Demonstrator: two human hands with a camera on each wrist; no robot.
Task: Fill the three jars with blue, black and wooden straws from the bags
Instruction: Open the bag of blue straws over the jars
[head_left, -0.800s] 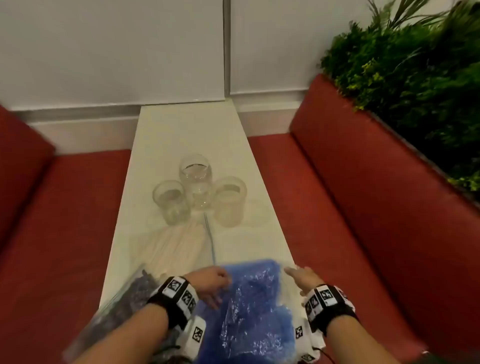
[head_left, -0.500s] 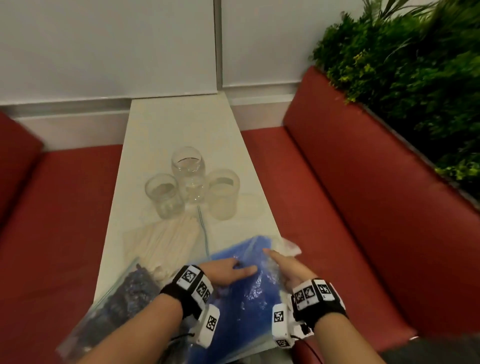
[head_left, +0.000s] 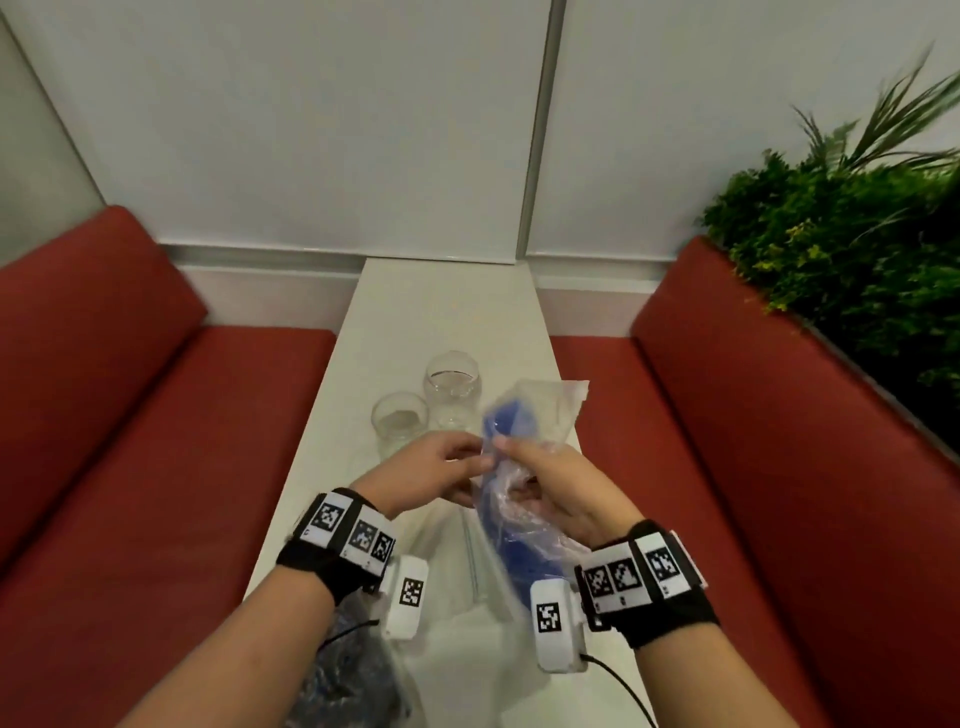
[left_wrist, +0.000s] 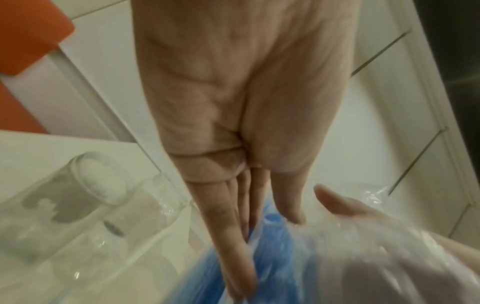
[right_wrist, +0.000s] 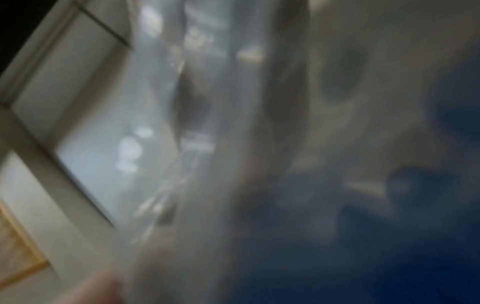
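Pinching the clear plastic near the mouth of the bag of blue straws (head_left: 511, 467), the left hand (head_left: 431, 478) has its fingers lying close together and nearly straight down one face of the plastic, the thumb meeting them from the other side; the left wrist view shows this plainly, with the fingers (left_wrist: 233, 236) pressed along the bag (left_wrist: 298, 257). The right hand (head_left: 556, 491) curls round the bag's middle from the other side, its index fingertip meeting the left hand's fingertips at the top of the grip. The bag is lifted clear of the white table (head_left: 447, 312), upright and a little tilted, its open top crumpled above the hands. The right wrist view is blurred to grey plastic and dark blue (right_wrist: 363, 246) (nothing of the fingers can be told there).

Behind the left hand stand two clear glass jars, the nearer jar (head_left: 399, 423) and the farther jar (head_left: 451, 387), close beside each other; a third cannot be made out behind the bag. A bag of black straws (head_left: 343, 670) lies at the table's near left edge under the left forearm.

Both wrists wear black bands with square black-and-white coded markers; no readable writing shows.

The narrow table runs between red upholstered benches (head_left: 156, 415) to a pale panelled wall, with green foliage (head_left: 857, 234) above the right bench.
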